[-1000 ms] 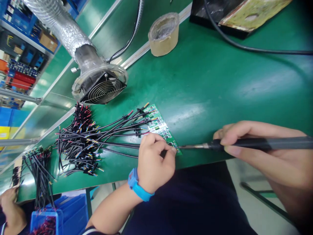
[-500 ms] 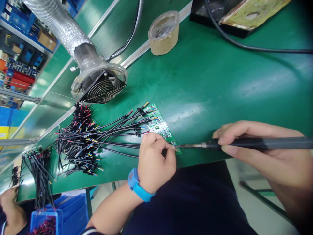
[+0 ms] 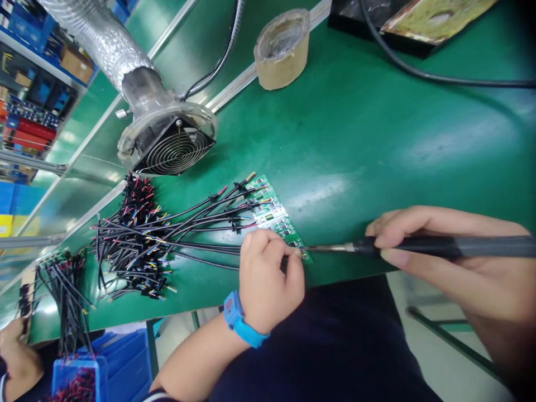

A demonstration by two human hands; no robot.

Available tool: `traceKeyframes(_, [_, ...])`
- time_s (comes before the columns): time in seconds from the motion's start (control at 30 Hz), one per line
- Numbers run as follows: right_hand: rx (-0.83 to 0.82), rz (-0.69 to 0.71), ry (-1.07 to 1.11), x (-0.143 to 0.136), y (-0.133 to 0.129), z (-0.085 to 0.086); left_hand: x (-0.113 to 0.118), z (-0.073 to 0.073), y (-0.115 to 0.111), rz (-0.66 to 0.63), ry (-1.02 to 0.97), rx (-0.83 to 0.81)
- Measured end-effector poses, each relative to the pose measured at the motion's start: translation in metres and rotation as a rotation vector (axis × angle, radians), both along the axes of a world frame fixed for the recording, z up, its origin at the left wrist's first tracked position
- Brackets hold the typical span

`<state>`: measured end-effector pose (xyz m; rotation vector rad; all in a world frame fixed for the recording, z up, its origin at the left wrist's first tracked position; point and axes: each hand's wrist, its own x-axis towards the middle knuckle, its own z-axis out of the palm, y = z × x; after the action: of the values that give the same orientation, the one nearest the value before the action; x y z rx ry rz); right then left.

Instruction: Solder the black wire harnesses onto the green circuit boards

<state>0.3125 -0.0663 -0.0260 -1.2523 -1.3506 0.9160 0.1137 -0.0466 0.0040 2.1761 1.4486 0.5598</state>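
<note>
A green circuit board (image 3: 272, 211) lies near the table's front edge, with black cables (image 3: 201, 215) reaching its left side. My left hand (image 3: 272, 276), wearing a blue watch, is closed at the board's near end. It pinches a black cable, whose end is mostly hidden by the fingers. From the right, my right hand (image 3: 444, 245) grips a soldering iron (image 3: 431, 245) like a pen. The iron's tip meets the board's near corner, close to my left fingertips.
A fume duct with a fan (image 3: 178, 148) hangs at the upper left. Piled cables (image 3: 138, 240) lie beneath it. A tape roll (image 3: 281, 50) and a black tray (image 3: 355, 17) stand at the back. Another person's hand (image 3: 14, 335) and a blue bin (image 3: 104, 363) are at lower left.
The camera view has shifted slightly. Both hands keep almost the same pose, with the iron's tip still at the board's near corner.
</note>
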Motion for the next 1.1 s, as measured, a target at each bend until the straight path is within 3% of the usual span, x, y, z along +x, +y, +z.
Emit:
traceKeyframes(0.3, [-0.038, -0.003, 0.030, 0.000, -0.001, 0.001, 0.003, 0.003, 0.001, -0.005, 0.042, -0.042])
traceKeyframes(0.53, [-0.143, -0.265, 0.252, -0.008, -0.001, 0.008, 0.002, 0.005, 0.002, -0.003, 0.066, -0.037])
traceKeyframes(0.7, [-0.129, -0.197, 0.149, -0.009, -0.002, 0.011, 0.002, 0.003, 0.002, 0.003, 0.073, -0.016])
traceKeyframes(1.1, [-0.030, -0.081, -0.020, -0.004, 0.002, -0.002, 0.001, -0.002, -0.003, 0.008, 0.019, 0.057])
